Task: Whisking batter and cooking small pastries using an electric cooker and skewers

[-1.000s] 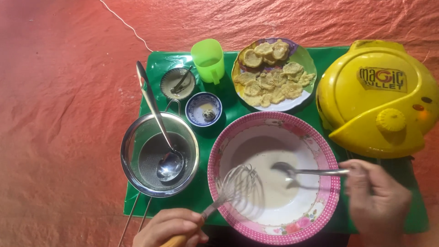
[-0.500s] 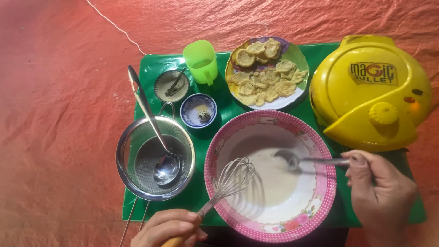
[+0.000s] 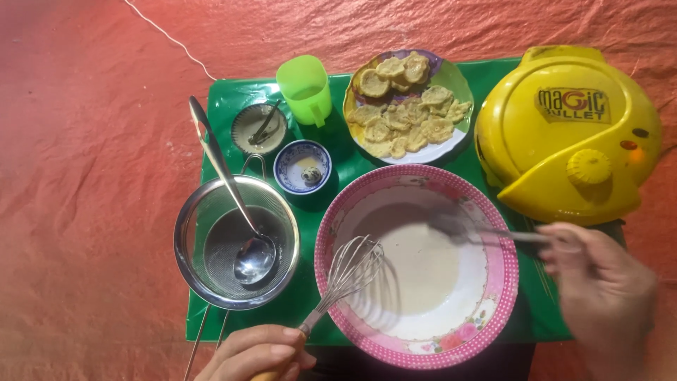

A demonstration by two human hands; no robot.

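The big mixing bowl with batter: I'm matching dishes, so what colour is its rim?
Pink with tiny white dots, seen in the head view: mixing bowl.

A bowl (image 3: 416, 271) sits on the mat (image 3: 233, 106), with a whisk (image 3: 345, 275) and a spoon (image 3: 486, 231) in it. Left of it stands a strainer (image 3: 236, 243) holding a ladle (image 3: 233, 204). Behind lie two small dishes (image 3: 302, 166), a cup (image 3: 305, 88) and a plate of fritters (image 3: 407, 106). An appliance (image 3: 568, 134) sits at right.

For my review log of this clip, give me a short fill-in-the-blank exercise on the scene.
1. The left hand holds a ____ by its handle.
2. The right hand holds a spoon over the ____ bowl.
3. The ladle rests in the metal ____.
4. The cup is ____.

Missing words: whisk; pink; sieve; green
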